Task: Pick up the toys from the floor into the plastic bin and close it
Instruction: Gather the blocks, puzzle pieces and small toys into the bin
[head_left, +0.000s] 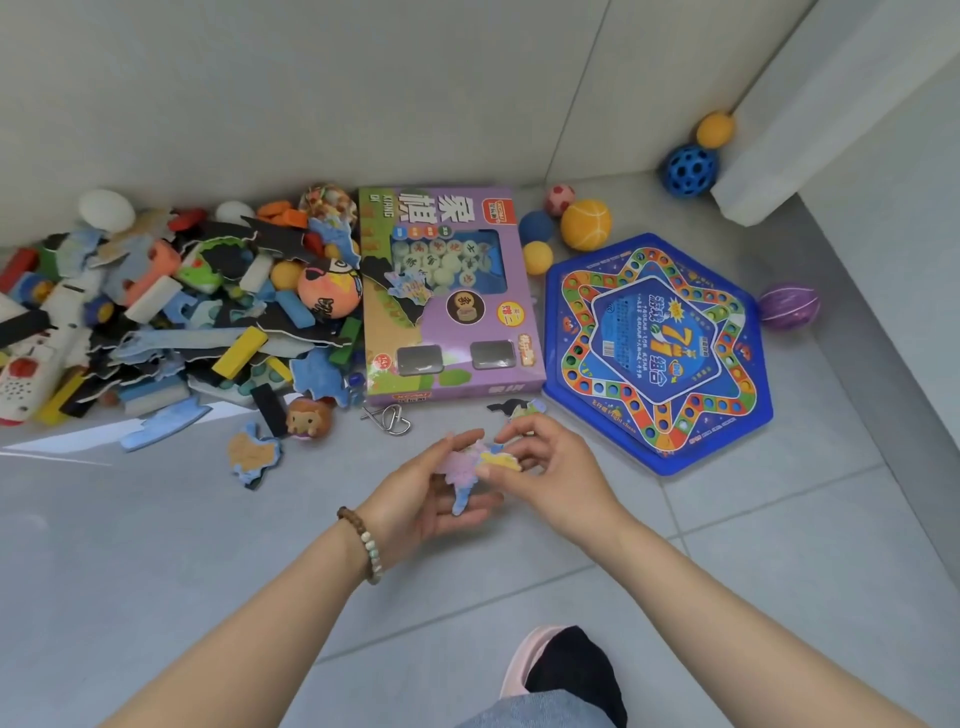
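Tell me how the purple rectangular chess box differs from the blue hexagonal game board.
The purple rectangular chess box is four-sided; the blue hexagonal game board is six-sided. Puzzle pieces overlap the box's left edge; nothing lies on the board. Both lie flat on the floor.

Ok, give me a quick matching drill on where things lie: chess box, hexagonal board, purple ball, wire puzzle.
Things:
1 chess box
2 hexagonal board
3 purple ball
4 wire puzzle

Places:
A farthest right, beside the board
B between the toy pile and the board
C on the floor by the box's near left corner
D between the box and the purple ball

Pairs: 1-B, 2-D, 3-A, 4-C
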